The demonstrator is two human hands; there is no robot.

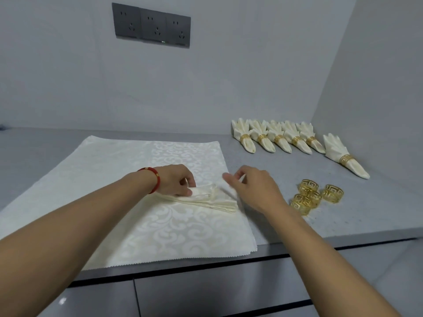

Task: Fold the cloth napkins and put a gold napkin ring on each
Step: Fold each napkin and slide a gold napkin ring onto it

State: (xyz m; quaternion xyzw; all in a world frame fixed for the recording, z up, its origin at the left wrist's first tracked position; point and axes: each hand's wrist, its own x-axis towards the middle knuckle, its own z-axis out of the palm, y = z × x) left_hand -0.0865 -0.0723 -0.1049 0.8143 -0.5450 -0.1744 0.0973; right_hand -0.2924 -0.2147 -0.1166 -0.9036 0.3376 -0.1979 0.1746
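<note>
- Head view, looking down on a grey countertop (pixel 263 225) set against a pale wall.
- A large cream damask cloth (pixel 114 197) lies spread flat on the left part of the counter, its near edge close to the counter's front.
- On top of that cloth, near its right edge, lies a cream napkin being folded (pixel 212 199), gathered into narrow pleats.
- The left hand (pixel 175 180), with a red bracelet (pixel 152 180) at the wrist, pinches the left end of the pleated napkin between thumb and curled fingers.
- The right hand (pixel 251 186) sits at the napkin's right end, fingers bent; a sliver of cloth shows by its fingertips, but I cannot tell whether it grips it.
- Four loose gold napkin rings (pixel 317 196) cluster on the bare counter just right of the right hand.
- Farther back on the right, five finished napkins (pixel 277 138) lie side by side in a row, each with a gold ring around it.
- A sixth finished napkin (pixel 344 156) lies apart, to the right of the row.
- Three dark wall sockets (pixel 151 26) are mounted above.
</note>
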